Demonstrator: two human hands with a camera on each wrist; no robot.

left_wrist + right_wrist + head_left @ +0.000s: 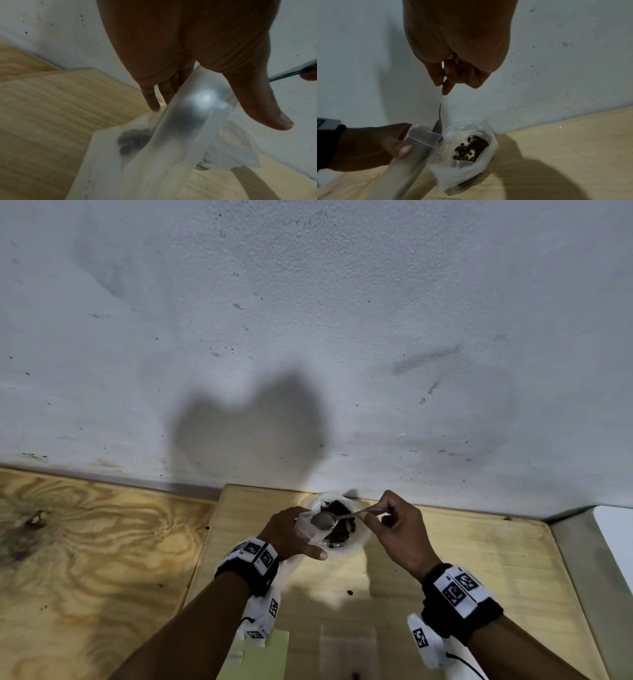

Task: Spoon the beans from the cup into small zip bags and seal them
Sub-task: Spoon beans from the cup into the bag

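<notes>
My left hand [301, 534] pinches a small clear zip bag [306, 529] by its open mouth, thumb on the near side. In the left wrist view, several dark beans [135, 139] lie inside the zip bag [171, 142]. My right hand [380, 513] pinches the handle of a metal spoon [323, 520]. The spoon's bowl [437, 126] is at the bag's mouth [423, 136] and looks empty. Just behind stands the cup [493, 143], lined with thin plastic, with brown beans [471, 147] at its bottom.
The cup stands on a light wooden board [445, 559] against a white wall [308, 337]. A loose bean [349, 592] lies on the board. A pale green sheet [260, 655] and spare clear bags [347, 645] lie near me. Plywood tabletop [85, 542] extends left.
</notes>
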